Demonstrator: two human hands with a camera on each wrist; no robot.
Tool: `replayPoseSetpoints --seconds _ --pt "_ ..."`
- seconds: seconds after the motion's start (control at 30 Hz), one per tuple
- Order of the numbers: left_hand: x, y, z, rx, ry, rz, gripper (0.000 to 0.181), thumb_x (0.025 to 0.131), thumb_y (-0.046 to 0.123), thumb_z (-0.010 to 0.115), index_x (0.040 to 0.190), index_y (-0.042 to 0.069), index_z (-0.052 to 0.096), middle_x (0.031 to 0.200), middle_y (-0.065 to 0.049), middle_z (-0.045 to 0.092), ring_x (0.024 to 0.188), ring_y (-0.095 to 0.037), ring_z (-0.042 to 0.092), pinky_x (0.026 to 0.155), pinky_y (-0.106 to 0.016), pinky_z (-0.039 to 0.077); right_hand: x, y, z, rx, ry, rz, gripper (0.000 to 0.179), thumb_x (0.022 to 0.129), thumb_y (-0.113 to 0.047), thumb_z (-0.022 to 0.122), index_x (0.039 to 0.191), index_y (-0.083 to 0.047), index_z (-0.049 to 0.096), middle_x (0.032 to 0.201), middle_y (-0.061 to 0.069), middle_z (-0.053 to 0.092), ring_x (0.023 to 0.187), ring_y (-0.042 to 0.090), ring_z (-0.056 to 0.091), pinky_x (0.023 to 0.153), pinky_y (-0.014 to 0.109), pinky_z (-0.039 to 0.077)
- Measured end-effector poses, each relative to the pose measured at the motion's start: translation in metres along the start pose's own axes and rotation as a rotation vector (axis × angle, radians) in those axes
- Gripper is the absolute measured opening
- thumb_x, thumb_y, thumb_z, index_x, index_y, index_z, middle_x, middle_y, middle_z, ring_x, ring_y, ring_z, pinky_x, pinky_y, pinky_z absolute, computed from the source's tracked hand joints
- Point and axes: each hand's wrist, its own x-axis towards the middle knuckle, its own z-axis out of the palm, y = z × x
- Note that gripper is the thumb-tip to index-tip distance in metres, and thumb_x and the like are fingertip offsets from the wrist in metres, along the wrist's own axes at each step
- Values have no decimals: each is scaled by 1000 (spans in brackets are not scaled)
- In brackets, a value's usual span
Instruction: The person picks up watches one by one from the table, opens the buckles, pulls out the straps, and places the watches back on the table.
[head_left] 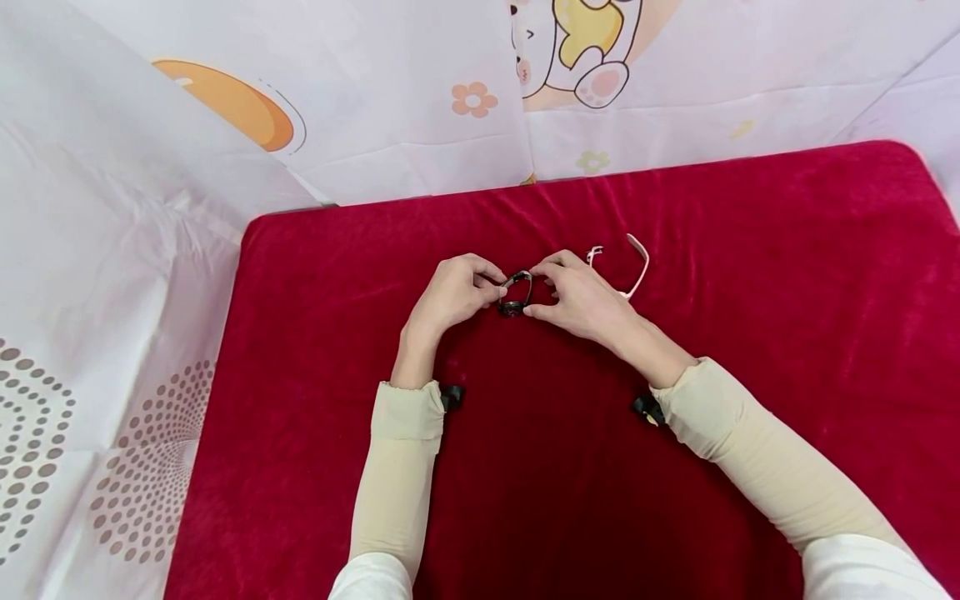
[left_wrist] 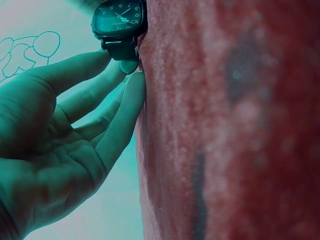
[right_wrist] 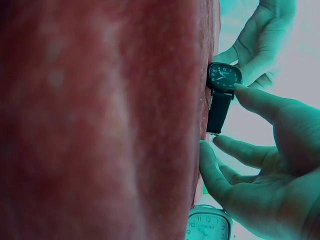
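A black wristwatch stands on the red cloth, its strap bent up into a loop. From the left side, my left hand pinches the strap with thumb and fingertips. My right hand holds the watch from the right, thumb at the edge of the case and a fingertip by the strap's end. The square dial with light numerals shows in the right wrist view. In the left wrist view, the strap runs down between the left fingertips. Whether the strap's ends are joined is too small to tell.
A pale pink watch with a curved strap lies just beyond the right hand; its light case shows in the right wrist view. Red velvet cloth covers the table. A printed white curtain hangs behind it.
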Motion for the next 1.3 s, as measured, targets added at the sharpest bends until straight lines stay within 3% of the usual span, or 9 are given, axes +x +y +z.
replayPoseSetpoints --seconds 0.77,0.97,1.3 --pt "-1 -1 1 65 20 55 11 86 5 74 97 4 78 108 -1 68 81 -11 70 68 -25 56 3 -2 3 -48 12 -7 56 84 -31 82 127 0 64 128 14 50 91 22 58 80 35 52" --pt "-1 1 1 108 15 44 12 87 7 73 98 8 78 97 -1 71 78 -10 68 67 -26 54 4 -2 4 -57 13 -5 57 83 -33 82 127 0 64 127 13 51 91 22 56 78 35 51" --pt "-2 1 1 -24 -45 -31 15 89 7 71 103 8 76 86 -5 74 69 -13 71 67 -28 57 6 -3 3 -67 11 -11 57 81 -34 84 124 -1 67 125 13 52 95 23 55 80 35 51"
